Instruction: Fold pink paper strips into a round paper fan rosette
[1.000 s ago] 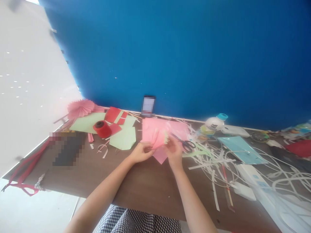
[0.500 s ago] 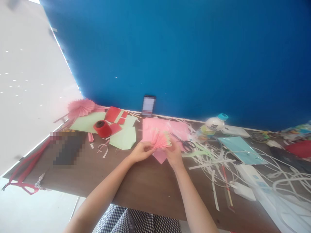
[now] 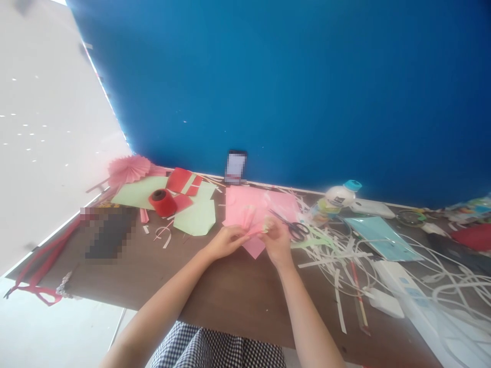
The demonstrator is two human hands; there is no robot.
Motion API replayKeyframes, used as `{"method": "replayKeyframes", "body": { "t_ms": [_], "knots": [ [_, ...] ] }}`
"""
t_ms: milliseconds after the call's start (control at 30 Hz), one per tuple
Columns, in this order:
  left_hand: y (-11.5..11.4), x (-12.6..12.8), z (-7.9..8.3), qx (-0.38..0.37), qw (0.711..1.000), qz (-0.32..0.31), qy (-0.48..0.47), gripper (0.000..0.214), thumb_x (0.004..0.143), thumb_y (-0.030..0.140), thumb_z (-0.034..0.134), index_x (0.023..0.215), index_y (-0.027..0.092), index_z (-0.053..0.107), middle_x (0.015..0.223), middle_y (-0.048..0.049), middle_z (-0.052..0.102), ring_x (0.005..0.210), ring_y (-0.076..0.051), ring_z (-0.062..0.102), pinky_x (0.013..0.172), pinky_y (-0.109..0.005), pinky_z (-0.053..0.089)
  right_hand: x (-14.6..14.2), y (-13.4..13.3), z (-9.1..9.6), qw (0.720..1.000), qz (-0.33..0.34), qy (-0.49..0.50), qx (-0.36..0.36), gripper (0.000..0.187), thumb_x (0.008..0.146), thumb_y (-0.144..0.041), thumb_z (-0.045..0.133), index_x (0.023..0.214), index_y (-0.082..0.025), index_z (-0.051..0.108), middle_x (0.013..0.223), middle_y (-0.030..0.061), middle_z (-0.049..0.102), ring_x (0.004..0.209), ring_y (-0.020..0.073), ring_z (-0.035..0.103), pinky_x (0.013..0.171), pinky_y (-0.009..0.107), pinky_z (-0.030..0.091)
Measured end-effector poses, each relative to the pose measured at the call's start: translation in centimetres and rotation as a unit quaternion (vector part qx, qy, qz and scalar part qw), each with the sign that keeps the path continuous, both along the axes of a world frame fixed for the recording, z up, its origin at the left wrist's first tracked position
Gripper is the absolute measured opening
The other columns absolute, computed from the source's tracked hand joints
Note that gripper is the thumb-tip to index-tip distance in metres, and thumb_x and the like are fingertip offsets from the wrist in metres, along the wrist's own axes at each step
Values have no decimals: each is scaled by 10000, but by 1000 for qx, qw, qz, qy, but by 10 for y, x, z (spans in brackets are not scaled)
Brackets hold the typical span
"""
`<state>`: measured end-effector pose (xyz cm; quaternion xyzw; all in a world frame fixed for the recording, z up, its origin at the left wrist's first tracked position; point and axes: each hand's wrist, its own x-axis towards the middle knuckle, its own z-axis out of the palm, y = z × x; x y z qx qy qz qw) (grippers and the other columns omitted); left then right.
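Between my hands is a pleated pink paper fan (image 3: pixel 249 221) with pale green at its edge. My left hand (image 3: pixel 227 240) pinches its left side, fingers closed. My right hand (image 3: pixel 276 241) has its fingers closed on the right side, near the pale green edge. The fan is over sheets of pink paper (image 3: pixel 240 202) on the table, and part of it is hidden by my fingers. Just right of my right hand lies a pair of dark-handled scissors (image 3: pixel 297 230).
A red thread spool (image 3: pixel 161 202), pale green paper (image 3: pixel 195 219) and a larger pink pleated rosette (image 3: pixel 128 169) lie on the left. A phone (image 3: pixel 235 166) leans on the blue wall. To the right are a bottle (image 3: pixel 335 197), white paper strips, cables and a power strip (image 3: pixel 406 291).
The pink paper fan was spread toward the right; now its pleats are gathered narrower. My right hand's fingers have curled in closer over its right side. My left hand has barely moved.
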<state>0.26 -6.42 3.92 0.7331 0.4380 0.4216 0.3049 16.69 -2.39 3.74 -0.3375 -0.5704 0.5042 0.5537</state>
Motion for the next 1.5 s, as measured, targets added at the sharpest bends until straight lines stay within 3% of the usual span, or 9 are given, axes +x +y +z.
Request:
{"method": "replayKeyframes", "body": {
  "t_ms": [233, 400, 533, 667, 867, 1067, 1167, 1300, 1500],
  "knots": [
    [-7, 1, 8, 9, 1000, 10, 12, 290, 829, 368, 429, 810, 154, 625, 707, -38, 582, 632, -129, 500, 593, -233, 396, 3, 2, -1, 999, -38, -26, -7, 236, 587, -284, 731, 793, -198, 655, 785, 36, 658, 762, 191, 601, 747, 372, 485],
    [-2, 1, 1, -83, 990, 21, -114, 339, 821, 372, 450, 1061, 182, 595, 908, -52, 658, 794, -174, 594, 750, -282, 456, 5, 4, -3, 998, -55, -6, -27, 259, 592, -302, 726, 822, -198, 667, 772, 26, 657, 727, 181, 599, 698, 351, 490],
    [5, 2, -10, -113, 973, 70, -191, 308, 772, 358, 528, 978, 170, 658, 983, -69, 661, 898, -223, 596, 792, -319, 470, 8, -1, 3, 999, 31, -42, -15, 191, 576, -272, 741, 742, -208, 673, 753, 15, 650, 712, 174, 594, 664, 324, 498],
    [8, 2, -17, -144, 965, 27, -218, 315, 723, 297, 588, 999, 158, 653, 1028, -87, 646, 848, -220, 617, 725, -323, 509, 7, -8, 12, 987, 124, -103, 9, 97, 616, -241, 716, 701, -222, 674, 766, 11, 654, 752, 177, 602, 715, 336, 502],
    [3, 3, -11, -158, 969, -29, -187, 287, 736, 211, 557, 1006, 160, 643, 993, -82, 654, 784, -188, 630, 675, -279, 510, -2, -7, 12, 996, 48, -54, -46, 214, 602, -235, 730, 800, -225, 647, 755, 11, 666, 710, 169, 620, 640, 310, 520],
    [-2, 5, -2, -84, 988, -60, -114, 286, 825, 178, 399, 1003, 174, 623, 981, -43, 652, 897, -175, 590, 797, -282, 454, -5, -3, 5, 998, -6, -22, -66, 223, 583, -242, 743, 775, -195, 640, 756, 18, 671, 729, 170, 626, 720, 334, 509],
    [-5, 6, 1, -83, 990, -58, -97, 302, 863, 249, 350, 990, 167, 612, 981, -41, 645, 916, -175, 576, 828, -291, 433, -4, -1, 2, 996, -18, 4, -82, 239, 578, -246, 745, 784, -192, 635, 762, 13, 668, 742, 168, 623, 724, 331, 506],
    [-7, 8, -3, -67, 994, -26, -87, 287, 789, 337, 508, 1014, 169, 568, 1026, -68, 620, 903, -187, 578, 799, -281, 443, -3, 2, -3, 995, -31, 20, -93, 245, 571, -242, 748, 779, -191, 629, 764, 11, 659, 752, 164, 616, 737, 328, 498],
    [-5, 5, -10, -61, 995, 28, -69, 453, 797, 286, 497, 1209, 204, 329, 903, -45, 660, 764, -159, 602, 732, -294, 451, -4, 6, -8, 995, -27, 41, -85, 276, 568, -209, 749, 799, -211, 598, 797, -1, 641, 770, 149, 608, 769, 316, 485]
  ]
}}
